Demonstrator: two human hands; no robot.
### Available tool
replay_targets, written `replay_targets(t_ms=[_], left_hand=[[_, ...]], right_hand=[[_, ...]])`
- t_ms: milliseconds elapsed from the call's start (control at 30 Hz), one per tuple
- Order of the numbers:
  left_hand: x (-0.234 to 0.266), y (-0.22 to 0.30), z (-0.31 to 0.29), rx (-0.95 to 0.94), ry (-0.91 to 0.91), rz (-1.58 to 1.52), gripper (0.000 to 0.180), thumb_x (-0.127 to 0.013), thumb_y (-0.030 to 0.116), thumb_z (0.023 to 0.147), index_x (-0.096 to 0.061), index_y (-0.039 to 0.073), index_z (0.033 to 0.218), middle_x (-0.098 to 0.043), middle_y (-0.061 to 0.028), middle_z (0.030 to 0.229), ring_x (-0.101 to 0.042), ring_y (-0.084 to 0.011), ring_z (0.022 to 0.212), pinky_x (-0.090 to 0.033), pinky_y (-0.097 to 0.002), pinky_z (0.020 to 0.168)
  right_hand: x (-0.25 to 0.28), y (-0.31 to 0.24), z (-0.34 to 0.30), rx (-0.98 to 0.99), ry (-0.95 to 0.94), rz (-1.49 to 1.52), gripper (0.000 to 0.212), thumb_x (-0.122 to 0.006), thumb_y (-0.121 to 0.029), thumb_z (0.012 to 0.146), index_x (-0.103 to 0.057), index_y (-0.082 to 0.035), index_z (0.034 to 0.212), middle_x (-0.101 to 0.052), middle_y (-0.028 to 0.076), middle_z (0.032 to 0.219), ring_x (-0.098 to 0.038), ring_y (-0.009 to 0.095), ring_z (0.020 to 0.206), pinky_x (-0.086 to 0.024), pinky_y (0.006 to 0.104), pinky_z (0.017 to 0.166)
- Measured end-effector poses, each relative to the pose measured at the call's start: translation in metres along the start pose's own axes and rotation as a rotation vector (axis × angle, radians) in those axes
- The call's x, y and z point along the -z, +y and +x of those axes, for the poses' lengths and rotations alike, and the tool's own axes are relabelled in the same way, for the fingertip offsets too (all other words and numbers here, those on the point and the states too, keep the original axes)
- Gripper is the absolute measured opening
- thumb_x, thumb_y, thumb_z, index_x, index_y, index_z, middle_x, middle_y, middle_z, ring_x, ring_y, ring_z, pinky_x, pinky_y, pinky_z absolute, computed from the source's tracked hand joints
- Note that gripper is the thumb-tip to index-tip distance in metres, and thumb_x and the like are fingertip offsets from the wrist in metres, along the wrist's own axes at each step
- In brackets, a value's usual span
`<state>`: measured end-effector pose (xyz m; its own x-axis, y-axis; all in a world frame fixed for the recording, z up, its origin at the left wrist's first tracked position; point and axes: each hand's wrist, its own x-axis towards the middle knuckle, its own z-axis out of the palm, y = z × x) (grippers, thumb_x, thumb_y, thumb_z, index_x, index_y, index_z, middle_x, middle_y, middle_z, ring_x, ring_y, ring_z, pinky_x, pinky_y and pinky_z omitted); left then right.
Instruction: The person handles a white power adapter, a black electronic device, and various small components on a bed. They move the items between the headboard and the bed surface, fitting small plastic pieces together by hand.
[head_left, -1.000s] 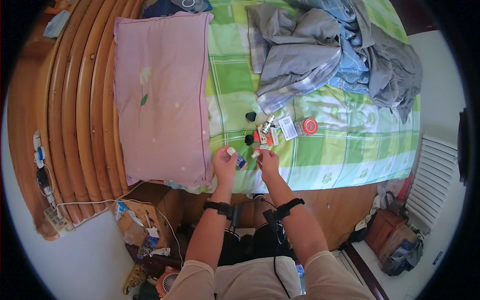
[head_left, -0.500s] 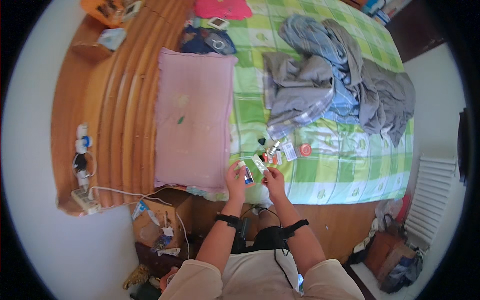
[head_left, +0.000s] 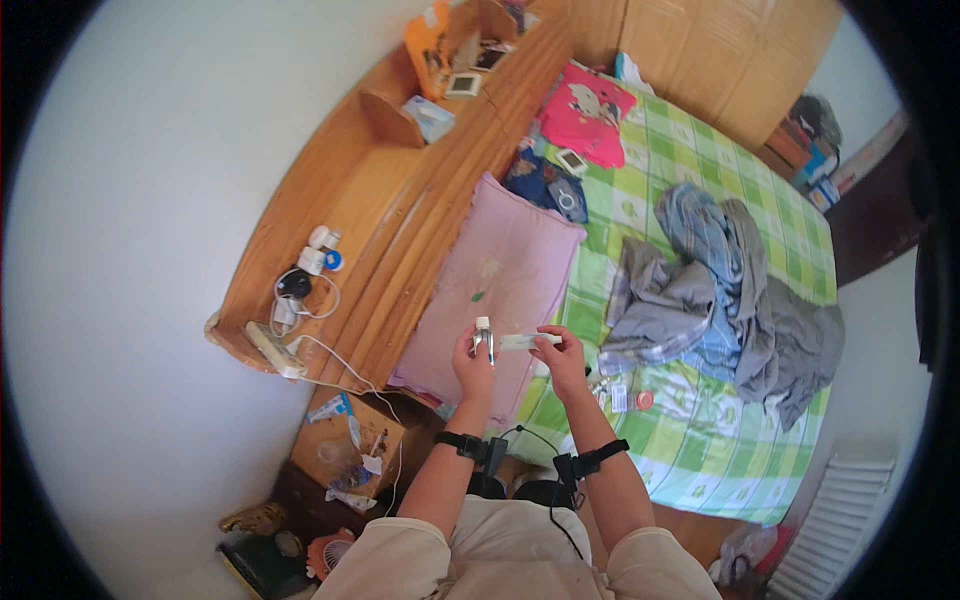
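Note:
My left hand (head_left: 472,368) is closed round a small bottle (head_left: 484,338) with a white cap, held upright over the pink pillow (head_left: 515,235). Between the fingers and thumb of my right hand (head_left: 566,364) is a flat, pale, strip-shaped packet (head_left: 518,342), pointing left toward the bottle. Its near end comes close to the bottle; whether they touch I cannot tell. On the bed beyond my right wrist lie a small white box (head_left: 619,397), a round red container (head_left: 643,400) and small items (head_left: 600,388) partly hidden by my forearm.
The green checked bedspread (head_left: 690,450) carries crumpled grey and blue clothes (head_left: 700,300) on the right. Along the left runs a wooden headboard shelf (head_left: 370,200) with a power strip (head_left: 272,350) and chargers. A cluttered bedside cabinet (head_left: 345,450) stands below it, crossed by a white cable.
My view has swung left toward the headboard and wall. Both hands now show over the pillow instead of the bed's near edge. The packet has turned from slanting to nearly level.

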<state>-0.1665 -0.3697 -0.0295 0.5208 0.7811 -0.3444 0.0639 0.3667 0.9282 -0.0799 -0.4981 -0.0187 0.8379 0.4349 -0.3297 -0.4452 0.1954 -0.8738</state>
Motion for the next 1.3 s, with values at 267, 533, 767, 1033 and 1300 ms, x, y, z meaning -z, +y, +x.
replay_targets(t_ms=[267,533,767,1033,1300], left_hand=[[0.049,0.068,0.066,-0.104,0.169,-0.139,0.035,-0.052,0.002,0.089,-0.052,0.003,0.125,-0.060,-0.0057,0.098,-0.058,-0.0107,0.077,-0.051,-0.0235,0.055],[0.077,0.124,0.130,-0.170,0.276,-0.167,0.033,-0.052,-0.002,0.089,-0.053,0.000,0.122,-0.062,-0.0075,0.104,-0.061,-0.0135,0.086,-0.053,-0.0234,0.068],[0.087,0.133,0.204,-0.310,0.387,-0.197,0.035,-0.052,-0.004,0.087,-0.048,0.000,0.122,-0.061,-0.0113,0.104,-0.062,-0.0163,0.087,-0.054,-0.0272,0.065],[0.092,0.169,0.250,-0.249,0.411,-0.218,0.039,-0.047,-0.008,0.088,-0.047,0.000,0.127,-0.060,-0.0114,0.113,-0.060,-0.0177,0.101,-0.051,-0.0272,0.079],[0.093,0.168,0.288,-0.288,0.476,0.042,0.040,-0.042,-0.007,0.088,-0.051,-0.004,0.127,-0.060,-0.0167,0.119,-0.058,-0.0222,0.109,-0.044,-0.0306,0.094]], right_hand=[[-0.137,-0.028,0.055,0.001,-0.159,-0.076,0.040,-0.065,-0.002,0.083,-0.051,-0.004,0.120,-0.058,0.007,0.099,-0.060,0.015,0.086,-0.055,0.0311,0.068],[-0.240,-0.016,0.118,0.036,-0.386,-0.254,0.028,-0.067,-0.007,0.085,-0.060,0.000,0.110,-0.065,0.004,0.089,-0.060,0.011,0.080,-0.047,0.0229,0.071],[-0.312,0.005,0.182,0.012,-0.487,-0.220,0.027,-0.060,-0.003,0.086,-0.061,0.003,0.112,-0.066,0.010,0.092,-0.063,0.015,0.083,-0.050,0.0270,0.074],[-0.356,0.028,0.241,0.080,-0.538,-0.369,0.029,-0.057,0.000,0.083,-0.060,0.004,0.112,-0.067,0.015,0.095,-0.065,0.020,0.084,-0.053,0.0298,0.073],[-0.387,0.042,0.278,0.218,-0.582,-0.530,0.024,-0.059,-0.003,0.080,-0.063,0.005,0.102,-0.069,0.017,0.092,-0.069,0.023,0.084,-0.054,0.0320,0.075]])
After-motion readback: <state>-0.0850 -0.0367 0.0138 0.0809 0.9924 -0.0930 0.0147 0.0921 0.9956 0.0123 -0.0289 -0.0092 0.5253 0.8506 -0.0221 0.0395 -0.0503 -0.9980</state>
